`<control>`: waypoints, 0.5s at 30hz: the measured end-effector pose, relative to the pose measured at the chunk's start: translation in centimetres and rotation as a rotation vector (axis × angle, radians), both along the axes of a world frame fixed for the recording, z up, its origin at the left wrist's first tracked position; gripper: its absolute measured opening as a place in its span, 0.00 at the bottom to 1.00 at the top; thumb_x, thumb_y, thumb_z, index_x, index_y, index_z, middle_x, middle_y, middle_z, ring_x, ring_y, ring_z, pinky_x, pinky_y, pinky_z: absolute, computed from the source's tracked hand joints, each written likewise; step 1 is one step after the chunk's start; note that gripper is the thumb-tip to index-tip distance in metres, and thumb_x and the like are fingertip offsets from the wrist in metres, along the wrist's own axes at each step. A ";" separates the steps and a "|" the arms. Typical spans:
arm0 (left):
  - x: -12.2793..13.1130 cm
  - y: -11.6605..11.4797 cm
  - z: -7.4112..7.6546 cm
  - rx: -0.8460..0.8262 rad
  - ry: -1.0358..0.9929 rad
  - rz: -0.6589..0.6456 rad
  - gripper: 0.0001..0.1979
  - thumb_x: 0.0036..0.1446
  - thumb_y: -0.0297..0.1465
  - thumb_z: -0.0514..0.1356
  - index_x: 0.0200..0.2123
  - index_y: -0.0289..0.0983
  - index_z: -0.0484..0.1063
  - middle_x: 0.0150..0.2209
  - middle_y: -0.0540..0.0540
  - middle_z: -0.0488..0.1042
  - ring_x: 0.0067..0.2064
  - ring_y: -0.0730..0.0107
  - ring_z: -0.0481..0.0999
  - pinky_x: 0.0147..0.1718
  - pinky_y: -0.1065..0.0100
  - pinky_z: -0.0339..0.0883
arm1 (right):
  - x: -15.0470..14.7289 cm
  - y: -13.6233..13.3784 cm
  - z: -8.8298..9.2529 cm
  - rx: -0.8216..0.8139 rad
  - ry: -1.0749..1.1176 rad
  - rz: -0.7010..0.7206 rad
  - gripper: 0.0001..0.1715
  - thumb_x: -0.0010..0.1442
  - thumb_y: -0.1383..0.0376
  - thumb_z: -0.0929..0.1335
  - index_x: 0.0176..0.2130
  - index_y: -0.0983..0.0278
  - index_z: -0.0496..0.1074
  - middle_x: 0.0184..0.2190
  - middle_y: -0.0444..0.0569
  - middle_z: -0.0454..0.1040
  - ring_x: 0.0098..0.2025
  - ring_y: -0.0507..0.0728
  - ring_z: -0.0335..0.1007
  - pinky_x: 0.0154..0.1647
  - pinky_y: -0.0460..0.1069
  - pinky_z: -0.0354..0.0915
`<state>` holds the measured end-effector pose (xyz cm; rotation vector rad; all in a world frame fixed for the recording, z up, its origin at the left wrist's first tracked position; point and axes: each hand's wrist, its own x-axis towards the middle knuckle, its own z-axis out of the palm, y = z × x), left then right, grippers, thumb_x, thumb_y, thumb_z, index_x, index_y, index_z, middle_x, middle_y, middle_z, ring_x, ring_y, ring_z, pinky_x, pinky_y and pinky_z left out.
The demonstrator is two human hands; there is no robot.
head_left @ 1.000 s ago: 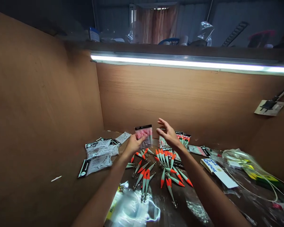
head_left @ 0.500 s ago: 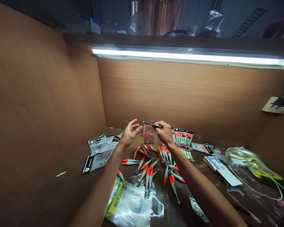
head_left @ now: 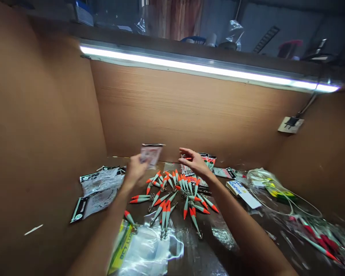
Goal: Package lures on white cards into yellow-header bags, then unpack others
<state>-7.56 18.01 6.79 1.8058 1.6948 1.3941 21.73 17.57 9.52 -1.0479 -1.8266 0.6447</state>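
Note:
My left hand grips a small clear plastic packet with a dark top edge, raised above the back of the table. Motion blurs the packet, and I cannot tell what it contains. To the right, my right hand is empty with its fingers apart, near the filled lure packets. Below and between both hands, many orange-and-pale-green squid jigs with metal hooks lie loose in a spread pile.
Flat packets with black headers lie on the left. In front is a clear bag with a yellow BCT Lures label. A handwritten card, a bundled bag and more lures occupy the right. A wall socket is behind.
The packet has passed from my right hand to my left. My right hand has let go and opened. More squid jigs show in the pile. The view has turned right.

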 end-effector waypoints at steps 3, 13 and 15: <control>-6.0 0.9 0.0 0.002 0.084 0.354 0.28 0.54 0.40 0.65 0.54 0.29 0.69 0.48 0.32 0.77 0.47 0.41 0.77 0.43 0.51 0.69 | 9.0 -0.5 -0.9 -0.130 -0.254 -0.288 0.20 0.57 0.58 0.70 0.46 0.64 0.79 0.42 0.51 0.81 0.42 0.58 0.74 0.43 0.49 0.66; -5.5 0.5 1.5 0.325 0.177 0.451 0.51 0.51 0.39 0.68 0.69 0.34 0.41 0.66 0.31 0.56 0.66 0.37 0.57 0.61 0.43 0.55 | 18.3 -4.9 -8.9 -0.440 -0.465 -0.365 0.23 0.57 0.54 0.69 0.19 0.66 0.75 0.17 0.48 0.73 0.20 0.54 0.66 0.24 0.47 0.57; -3.7 0.2 1.9 0.347 0.181 0.371 0.51 0.50 0.39 0.68 0.69 0.35 0.43 0.66 0.31 0.56 0.66 0.39 0.57 0.62 0.46 0.56 | 17.1 -4.8 -9.6 -0.374 -0.431 -0.348 0.21 0.59 0.53 0.67 0.28 0.67 0.78 0.25 0.49 0.78 0.27 0.55 0.70 0.29 0.46 0.60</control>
